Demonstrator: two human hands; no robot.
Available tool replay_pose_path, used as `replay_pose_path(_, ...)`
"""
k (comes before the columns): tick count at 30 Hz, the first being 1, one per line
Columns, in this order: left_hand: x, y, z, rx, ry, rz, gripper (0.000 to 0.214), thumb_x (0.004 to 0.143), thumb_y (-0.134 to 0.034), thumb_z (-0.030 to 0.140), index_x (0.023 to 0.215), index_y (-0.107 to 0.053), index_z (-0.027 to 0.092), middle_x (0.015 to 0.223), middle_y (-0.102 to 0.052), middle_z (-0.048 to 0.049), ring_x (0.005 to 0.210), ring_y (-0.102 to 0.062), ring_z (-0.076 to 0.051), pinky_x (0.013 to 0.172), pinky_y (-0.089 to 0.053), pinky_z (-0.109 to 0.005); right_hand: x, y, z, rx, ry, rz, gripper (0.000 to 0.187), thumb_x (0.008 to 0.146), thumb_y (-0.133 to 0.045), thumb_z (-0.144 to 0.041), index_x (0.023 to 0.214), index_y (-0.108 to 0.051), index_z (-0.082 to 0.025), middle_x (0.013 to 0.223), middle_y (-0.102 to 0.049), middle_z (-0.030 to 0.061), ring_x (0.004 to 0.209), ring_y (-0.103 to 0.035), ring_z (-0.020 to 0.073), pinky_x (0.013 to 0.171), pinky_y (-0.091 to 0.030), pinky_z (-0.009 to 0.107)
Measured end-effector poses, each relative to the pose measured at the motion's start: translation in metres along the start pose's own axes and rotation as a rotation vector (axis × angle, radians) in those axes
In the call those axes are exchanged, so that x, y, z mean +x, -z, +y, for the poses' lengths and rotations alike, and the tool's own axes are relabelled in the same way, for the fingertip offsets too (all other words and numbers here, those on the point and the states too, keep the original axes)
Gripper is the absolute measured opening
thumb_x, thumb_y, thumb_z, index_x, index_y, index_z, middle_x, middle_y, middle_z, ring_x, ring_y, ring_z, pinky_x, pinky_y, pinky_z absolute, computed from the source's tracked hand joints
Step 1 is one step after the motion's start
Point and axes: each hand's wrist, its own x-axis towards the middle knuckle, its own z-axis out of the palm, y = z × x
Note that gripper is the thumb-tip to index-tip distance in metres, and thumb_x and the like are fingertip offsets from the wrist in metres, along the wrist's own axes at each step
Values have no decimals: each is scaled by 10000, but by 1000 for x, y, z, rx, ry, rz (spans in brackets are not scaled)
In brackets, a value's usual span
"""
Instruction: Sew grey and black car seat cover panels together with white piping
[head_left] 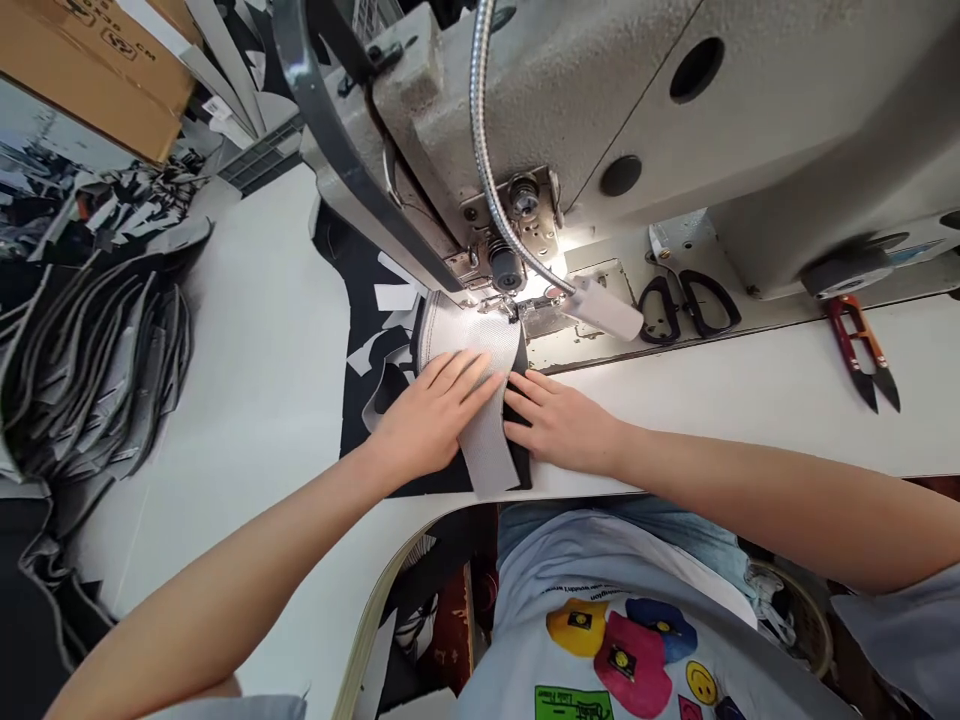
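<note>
1. My printed shirt (615, 620) was nearest, below the bench (255, 300).
2. The sewing machine (637, 120) and its lamp (604, 308) overhung the work; scissors (691, 305) and snips (844, 345) lay rightward, stacked pieces (112, 370) leftward.
3. The grey strip (487, 450) ran under my flat, slightly spread left fingers (450, 372).
4. My right fingers (531, 412), slightly spread, rested along its right edge, over black fabric (356, 412).

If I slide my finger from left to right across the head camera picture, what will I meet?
Stacked fabric pieces → the person's left hand → their right hand → black-handled scissors → red-handled thread snips.
</note>
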Motion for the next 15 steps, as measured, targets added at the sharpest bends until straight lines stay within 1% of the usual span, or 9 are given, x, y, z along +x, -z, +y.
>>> replay_pose_path(1,-8,-3,-2,56,-5,-5,799,702,-503,66,1486,-351,109,1557,-315,-166,1445,-259,-344,1177,-235,-534,-1,1,-2,-25,25,18,188,905,-572,-224,1034,-683,-143,1233,-620,195,1233,-548,302,1049,-428,489)
replay_pose_path(2,-13,-5,-4,88,0,-1,779,717,-498,61,1482,-356,102,1562,-302,-169,1447,-255,-346,1178,-226,-538,-2,2,-4,-51,44,32,184,925,-531,-188,1015,-685,-145,1194,-642,185,1196,-579,283,1031,-448,473)
replay_pose_path(3,-15,-7,-5,98,9,10,735,750,-484,66,1475,-372,103,1554,-320,-170,1435,-283,-344,1162,-253,-537,-3,3,-5,-72,60,39,197,934,-501,-156,996,-687,-139,1156,-661,179,1163,-602,271,1016,-464,459)
replay_pose_path(5,-11,-10,-9,73,36,35,617,828,-437,101,1445,-430,127,1517,-391,-164,1369,-392,-338,1078,-361,-523,-5,3,-8,-95,86,42,222,936,-474,-121,982,-691,-113,1107,-677,189,1121,-626,265,994,-485,445)
replay_pose_path(7,-3,-11,-9,-11,47,50,551,863,-430,161,1413,-468,146,1486,-445,-147,1227,-518,-317,965,-448,-478,-9,3,-12,-87,95,48,238,936,-468,-128,1006,-690,-78,1091,-678,208,1116,-627,288,974,-499,455)
replay_pose_path(8,1,-10,-8,-69,44,59,544,868,-438,190,1409,-466,150,1482,-455,-133,1152,-554,-295,928,-468,-448,-11,2,-15,-75,92,52,253,938,-465,-135,1043,-683,-63,1106,-672,216,1123,-623,301,970,-502,467)
replay_pose_path(10,7,-7,-4,-170,40,75,550,868,-447,231,1413,-446,154,1483,-461,-97,1026,-574,-247,879,-485,-392,-13,0,-21,-14,63,48,291,938,-455,-139,1135,-650,-49,1155,-655,219,1141,-608,315,981,-492,498)
replay_pose_path(12,10,-4,0,-190,32,47,568,858,-451,244,1419,-432,156,1499,-442,-75,930,-553,-228,799,-492,-361,-12,-3,-24,88,-5,30,315,929,-464,-140,1193,-618,-60,1181,-644,202,1153,-593,300,1008,-474,506)
replay_pose_path(15,11,-2,4,-104,-1,-60,628,830,-474,248,1443,-406,128,1537,-383,-84,827,-493,-236,682,-470,-373,-8,-6,-23,256,-112,7,275,900,-545,-221,1120,-641,-88,1122,-649,170,1135,-575,271,1012,-483,451)
